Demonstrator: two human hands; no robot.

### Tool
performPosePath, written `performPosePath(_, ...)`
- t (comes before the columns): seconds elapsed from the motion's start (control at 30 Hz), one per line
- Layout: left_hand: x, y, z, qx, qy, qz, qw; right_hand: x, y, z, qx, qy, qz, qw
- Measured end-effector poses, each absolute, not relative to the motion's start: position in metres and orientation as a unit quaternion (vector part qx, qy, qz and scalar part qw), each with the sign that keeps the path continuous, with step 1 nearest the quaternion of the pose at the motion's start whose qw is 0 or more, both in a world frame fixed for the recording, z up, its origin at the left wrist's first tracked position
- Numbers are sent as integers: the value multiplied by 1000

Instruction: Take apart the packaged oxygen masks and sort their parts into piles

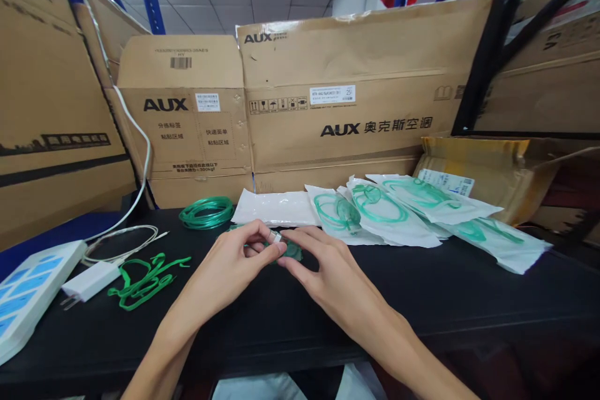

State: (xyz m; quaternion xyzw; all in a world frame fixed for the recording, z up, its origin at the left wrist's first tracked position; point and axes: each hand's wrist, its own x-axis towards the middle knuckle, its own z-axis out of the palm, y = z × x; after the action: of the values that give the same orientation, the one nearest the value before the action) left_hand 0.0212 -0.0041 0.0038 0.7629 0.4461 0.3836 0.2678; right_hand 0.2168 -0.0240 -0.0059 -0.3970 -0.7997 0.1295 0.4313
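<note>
My left hand [239,259] and my right hand [319,265] meet over the middle of the black table [469,300]. Together they pinch a small green transparent mask [291,251] with a silvery strip at its top. The left thumb and forefinger grip the strip; the right fingers press on the mask's body, most of which they hide. Behind the hands lies a flat white pouch [276,207]. A coil of green tubing [207,212] sits to the left of it.
Several sealed pouches [398,212] with green masks fan out at the right. A green elastic strap [143,281], a white charger [91,280] with cable and a power strip [28,290] lie left. Cardboard boxes [356,87] wall the back.
</note>
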Motion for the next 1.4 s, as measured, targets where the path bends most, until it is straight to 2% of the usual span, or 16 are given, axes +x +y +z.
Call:
performPosePath(0.37, 35, -7, 5, 764, 360, 398, 358, 223, -11, -3, -346, -770, 275, 460)
performPosePath(0.43, 38, -7, 5, 772, 366, 400, 333, 227, -8, -1, -343, -758, 298, 469)
performPosePath(0.53, 39, -7, 6, 794, 395, 397, 236, 230, -5, 1, -356, -743, 312, 474)
performPosePath(0.7, 36, -8, 10, 833, 394, 359, 148, 234, -5, 4, -362, -730, 382, 437)
performPosePath(0.87, 29, -8, 12, 834, 395, 364, 125, 247, -6, 13, -387, -735, 378, 408)
performPosePath(1.17, 7, -3, 14, 801, 474, 349, 109, 268, -4, 22, -422, -724, 361, 409)
performPosePath(1.4, 32, -6, 6, 820, 438, 351, 113, 262, -2, 18, -365, -746, 394, 393)
